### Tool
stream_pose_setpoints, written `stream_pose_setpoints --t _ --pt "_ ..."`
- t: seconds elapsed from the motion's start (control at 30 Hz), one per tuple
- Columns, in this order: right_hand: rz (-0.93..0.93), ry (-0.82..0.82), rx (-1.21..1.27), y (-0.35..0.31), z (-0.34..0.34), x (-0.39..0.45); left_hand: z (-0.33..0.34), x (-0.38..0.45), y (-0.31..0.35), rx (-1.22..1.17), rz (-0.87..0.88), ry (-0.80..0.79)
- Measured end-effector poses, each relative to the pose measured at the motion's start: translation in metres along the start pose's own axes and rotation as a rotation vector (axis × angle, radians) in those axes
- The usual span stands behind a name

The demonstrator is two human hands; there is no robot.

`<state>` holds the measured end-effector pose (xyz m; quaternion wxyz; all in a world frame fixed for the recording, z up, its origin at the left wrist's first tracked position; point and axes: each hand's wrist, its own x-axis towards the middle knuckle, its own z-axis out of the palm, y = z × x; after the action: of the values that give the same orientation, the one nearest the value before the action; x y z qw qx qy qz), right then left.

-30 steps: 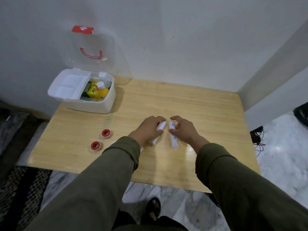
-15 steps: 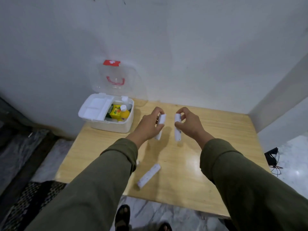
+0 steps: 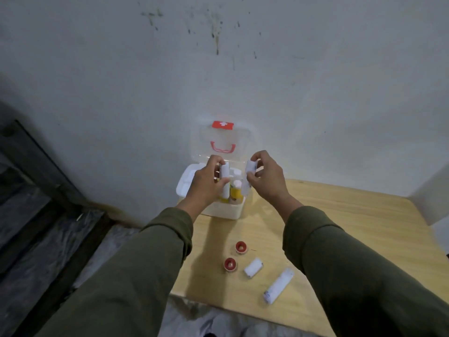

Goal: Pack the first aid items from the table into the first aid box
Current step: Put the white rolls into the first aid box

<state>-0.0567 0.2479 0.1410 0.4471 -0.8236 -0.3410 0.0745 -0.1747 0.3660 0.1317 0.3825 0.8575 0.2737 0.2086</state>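
The white first aid box [image 3: 226,210] stands open at the table's far left corner, its clear lid [image 3: 223,142] with red handle leaning on the wall. Yellow bottles [image 3: 235,193] sit inside. My left hand [image 3: 206,186] holds a white bandage roll [image 3: 224,176] upright over the box. My right hand [image 3: 264,178] grips a second white bandage roll [image 3: 250,167] above the box's right edge. On the table lie two red tape rolls [image 3: 241,247] [image 3: 229,264], a short white bandage roll [image 3: 253,267] and a long one [image 3: 278,285].
The wooden table [image 3: 328,215] abuts a grey wall; its left and near edges drop to a marble floor [image 3: 60,239]. A dark frame [image 3: 36,152] runs along the left.
Both hands carried their bandage rolls from mid-table to above the open box. My view swung left, bringing the tape rolls and two lying bandage rolls into sight.
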Motion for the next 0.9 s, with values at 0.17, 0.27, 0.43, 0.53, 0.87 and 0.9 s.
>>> stream_pose_setpoints --t 0.17,0.27,0.43,0.53,0.87,0.9 --pt "-0.01 -0.003 -0.037 -0.002 0.021 -0.002 0.0 0.004 -0.015 -0.012 0.022 -0.061" --pt "0.007 -0.005 -0.068 0.003 0.032 -0.003 0.005 0.006 -0.023 0.009 0.061 -0.115" --pt "0.009 -0.048 -0.168 0.014 0.041 -0.009 0.015 0.006 -0.038 0.061 0.078 -0.186" --pt "-0.021 -0.106 -0.265 0.021 0.041 -0.013 0.018 0.009 -0.042 0.055 0.082 -0.195" --pt "-0.03 -0.201 -0.406 0.027 0.038 -0.012 0.025 0.016 -0.054 0.117 0.106 -0.323" --pt "-0.032 -0.203 -0.414 0.028 0.037 -0.012 0.026 0.015 -0.055 0.122 0.109 -0.344"
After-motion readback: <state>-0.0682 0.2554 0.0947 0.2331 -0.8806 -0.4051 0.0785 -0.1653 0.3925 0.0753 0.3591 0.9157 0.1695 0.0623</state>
